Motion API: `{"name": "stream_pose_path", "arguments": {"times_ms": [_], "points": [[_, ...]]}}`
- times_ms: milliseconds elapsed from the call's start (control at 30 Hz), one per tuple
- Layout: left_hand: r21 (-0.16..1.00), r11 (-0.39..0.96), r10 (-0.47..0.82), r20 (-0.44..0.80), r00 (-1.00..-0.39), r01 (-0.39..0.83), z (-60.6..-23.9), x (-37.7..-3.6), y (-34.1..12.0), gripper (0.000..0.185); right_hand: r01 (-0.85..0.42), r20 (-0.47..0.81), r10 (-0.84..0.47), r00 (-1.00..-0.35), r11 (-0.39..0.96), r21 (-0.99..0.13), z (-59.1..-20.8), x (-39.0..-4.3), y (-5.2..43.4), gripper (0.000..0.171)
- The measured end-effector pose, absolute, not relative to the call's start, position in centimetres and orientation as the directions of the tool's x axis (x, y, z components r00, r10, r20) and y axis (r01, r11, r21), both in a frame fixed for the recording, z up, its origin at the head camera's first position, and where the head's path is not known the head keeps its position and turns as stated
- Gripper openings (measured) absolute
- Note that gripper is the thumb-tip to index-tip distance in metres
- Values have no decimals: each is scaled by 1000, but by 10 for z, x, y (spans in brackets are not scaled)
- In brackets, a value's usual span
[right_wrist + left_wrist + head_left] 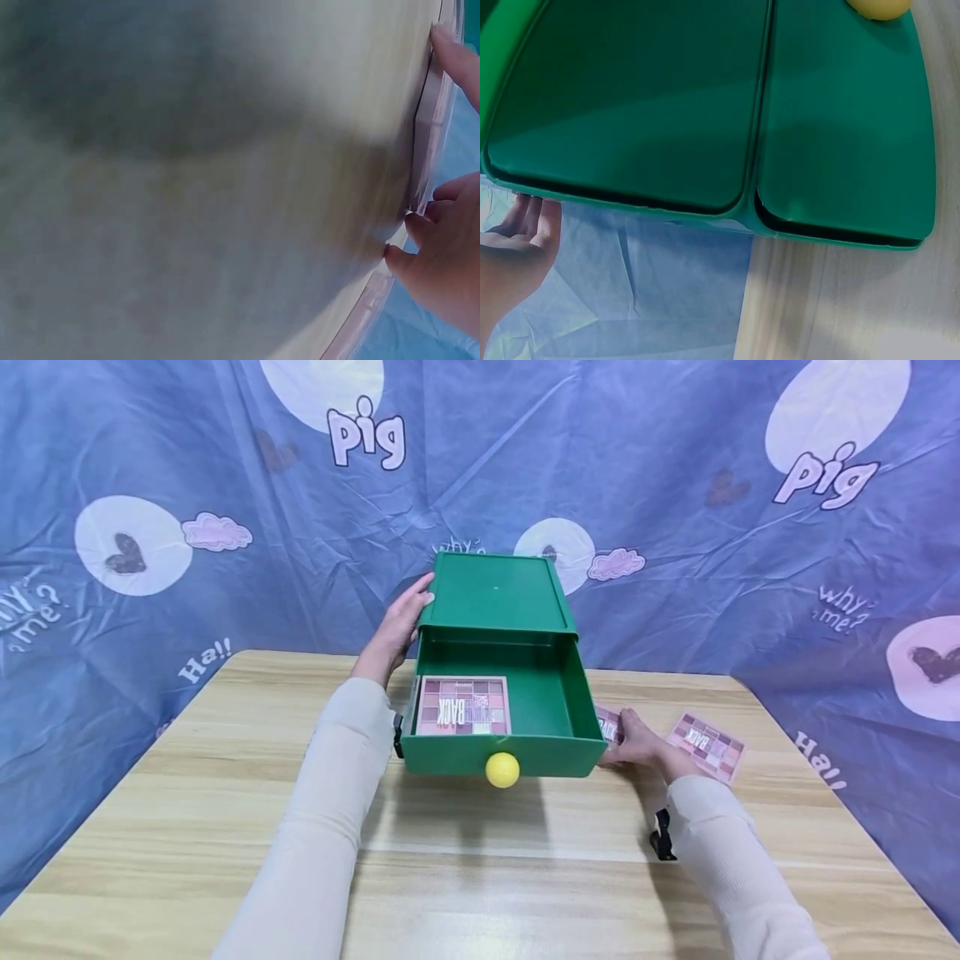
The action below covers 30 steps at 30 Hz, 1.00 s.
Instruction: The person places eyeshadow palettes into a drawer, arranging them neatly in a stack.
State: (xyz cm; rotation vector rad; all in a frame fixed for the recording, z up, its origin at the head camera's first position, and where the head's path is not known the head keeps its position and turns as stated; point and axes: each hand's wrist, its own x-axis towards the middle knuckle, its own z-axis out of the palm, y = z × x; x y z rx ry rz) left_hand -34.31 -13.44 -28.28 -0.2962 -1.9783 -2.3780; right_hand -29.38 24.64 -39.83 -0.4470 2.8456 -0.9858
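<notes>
A green drawer box (498, 597) stands on the table, its drawer (536, 702) pulled out toward me. The drawer front carries a round yellow knob (502, 770). Inside, at the left, lies a pink eyeshadow palette (461, 706) with "BACK" lettering. My left hand (397, 631) rests against the box's left side, its extended fingers (532, 217) touching the wall in the left wrist view. To the right of the drawer, my right hand (641, 743) holds a second eyeshadow palette (609, 724) between thumb and fingers, low by the tabletop. The drawer partly hides that palette.
Just right of my right hand, a third eyeshadow palette (705, 745) lies on the wooden table (187, 827). A blue printed cloth (480, 452) hangs behind the table. Black wrist straps (662, 837) sit at my sleeve cuffs.
</notes>
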Motion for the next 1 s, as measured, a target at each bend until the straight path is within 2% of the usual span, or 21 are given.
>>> {"name": "stream_pose_path", "arguments": {"times_ms": [167,267,500,1000], "points": [[969,-195,92,173,-981,153,-282,-343,-134,49,-216,8,-275,-962,739,-638,-402,-292,248,61],[969,-194,84,174,-981,155,-282,-343,-135,48,-199,-1,-253,-968,764,-614,-402,-292,247,63],[972,-182,79,167,-983,151,-283,-343,-135,48,-140,-41,-199,-979,806,-575,-401,-286,245,95],[970,-191,93,172,-981,152,-283,-342,-133,49,-143,6,-169,-986,816,-559,-394,-274,250,110]]}}
